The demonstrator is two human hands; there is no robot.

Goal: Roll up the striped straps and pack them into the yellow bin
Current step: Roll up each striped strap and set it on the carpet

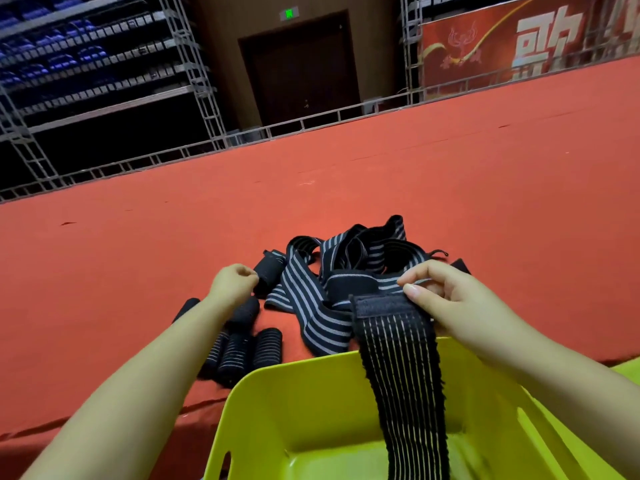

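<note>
Setting: we see a wide red carpet [450, 174] running across a dim hall, with metal truss railing [194, 154] along its far edge, a dark double door [304, 71] under a green exit sign [289, 13], and a red banner [519, 39] with large pale characters at upper right.

Yellow bin [311, 410]: we find it nearest to us at the bottom of the view, open-topped, with a slot handle in its left wall; its floor shows bare where we can see it.

Held strap [398, 358]: we see a black strap with thin pale stripes hanging from the right hand down into the bin, its dark fastener patch at the top end.

Right hand [446, 299]: we see the thumb and fingers pinching the top end of that strap, just above the bin's far rim.

Loose straps [346, 265]: we see a tangled heap of black, grey-striped straps lying on the carpet just beyond the bin, touching the held strap's upper end.

Rolled straps [242, 348]: we count several tight rolls lying together on the carpet left of the bin, partly hidden under the left forearm.

Left hand [232, 282]: we see its fingers curled inward next to one dark roll [268, 277]; we cannot tell whether it holds anything.
</note>
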